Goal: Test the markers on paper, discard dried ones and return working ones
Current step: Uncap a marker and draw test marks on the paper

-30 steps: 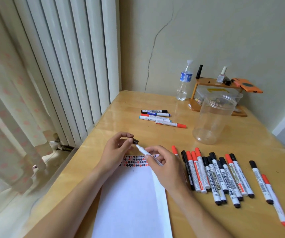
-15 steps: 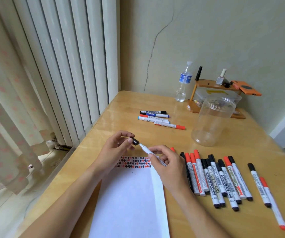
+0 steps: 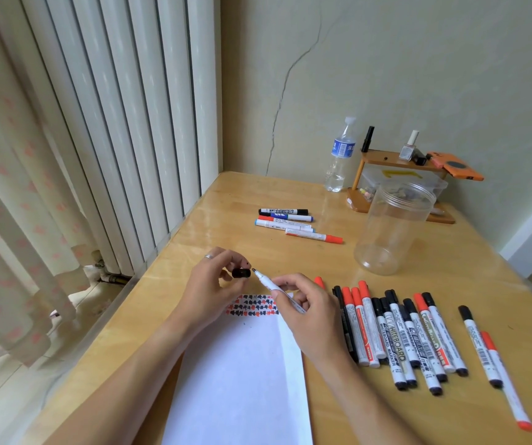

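Note:
My right hand [image 3: 306,313] grips a white marker [image 3: 269,284], its bare black tip pointing up-left. My left hand [image 3: 213,284] pinches the marker's black cap [image 3: 241,273] just left of the tip, with a small gap between them. Both hover over the top edge of a white paper sheet [image 3: 242,374] that carries rows of red and black test marks [image 3: 252,306]. A row of several black and red capped markers [image 3: 396,335] lies right of the paper. Farther back lies a small group of markers [image 3: 290,221]. An empty clear plastic jar [image 3: 393,226] stands at the back right.
A water bottle [image 3: 340,155] and a small wooden shelf [image 3: 399,175] with small bottles and an orange object stand against the wall. White vertical blinds [image 3: 114,107] and a curtain run along the table's left edge. Two more markers [image 3: 492,361] lie at the far right.
The black cap has come apart from the marker tip. My left hand now holds it slightly away; earlier it sat against the tip.

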Demonstrator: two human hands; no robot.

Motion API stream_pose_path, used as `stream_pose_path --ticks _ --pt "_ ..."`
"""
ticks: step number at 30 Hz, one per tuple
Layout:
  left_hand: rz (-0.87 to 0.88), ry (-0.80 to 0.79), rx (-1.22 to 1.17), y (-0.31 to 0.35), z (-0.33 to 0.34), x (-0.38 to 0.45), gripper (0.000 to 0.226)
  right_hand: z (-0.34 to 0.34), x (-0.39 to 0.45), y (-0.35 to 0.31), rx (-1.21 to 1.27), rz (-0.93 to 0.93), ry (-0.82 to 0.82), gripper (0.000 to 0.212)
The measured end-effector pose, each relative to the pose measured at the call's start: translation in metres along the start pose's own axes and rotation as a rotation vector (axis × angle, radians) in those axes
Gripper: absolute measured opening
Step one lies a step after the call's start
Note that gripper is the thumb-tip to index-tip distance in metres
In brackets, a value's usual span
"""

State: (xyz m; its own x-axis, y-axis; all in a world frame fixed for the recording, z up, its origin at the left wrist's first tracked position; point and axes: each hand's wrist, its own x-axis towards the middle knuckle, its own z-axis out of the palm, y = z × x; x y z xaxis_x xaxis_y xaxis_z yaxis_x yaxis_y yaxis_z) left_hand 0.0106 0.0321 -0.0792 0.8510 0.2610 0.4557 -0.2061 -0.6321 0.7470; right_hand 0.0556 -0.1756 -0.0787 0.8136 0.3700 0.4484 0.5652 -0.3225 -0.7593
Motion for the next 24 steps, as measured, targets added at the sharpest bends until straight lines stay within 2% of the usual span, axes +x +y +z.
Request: stream_pose_path --ticks 6,11,13,19,21,24 --pt "0.087 0.029 0.067 -0.0037 -0.0013 0.0001 0.028 0.0033 -0.0001 0.0049 -0.018 -0.009 -0.040 0.013" --pt "0.321 -0.146 0.227 -0.0047 -0.0026 0.0000 0.022 -0.0011 0.0003 0.0019 -0.095 -0.052 -0.107 0.014" --pt "0.362 -0.183 0.248 -0.0047 -0.0031 0.0009 0.020 -0.0027 0.0008 0.0034 -0.113 -0.061 -0.128 0.015" --pt "0.207 -0.207 -0.034 -0.0005 -0.0020 -0.0004 0.009 -0.0006 0.0042 0.0081 -0.080 -0.075 -0.175 0.011" --pt "0.168 -0.212 -0.097 0.0017 0.0008 -0.0015 0.014 -0.0018 0.0047 0.0077 -0.064 -0.090 -0.176 0.011" --pt "0.168 -0.264 -0.050 0.0035 0.0048 -0.0038 0.029 -0.0031 0.0036 0.0036 -0.085 -0.117 -0.181 0.015"
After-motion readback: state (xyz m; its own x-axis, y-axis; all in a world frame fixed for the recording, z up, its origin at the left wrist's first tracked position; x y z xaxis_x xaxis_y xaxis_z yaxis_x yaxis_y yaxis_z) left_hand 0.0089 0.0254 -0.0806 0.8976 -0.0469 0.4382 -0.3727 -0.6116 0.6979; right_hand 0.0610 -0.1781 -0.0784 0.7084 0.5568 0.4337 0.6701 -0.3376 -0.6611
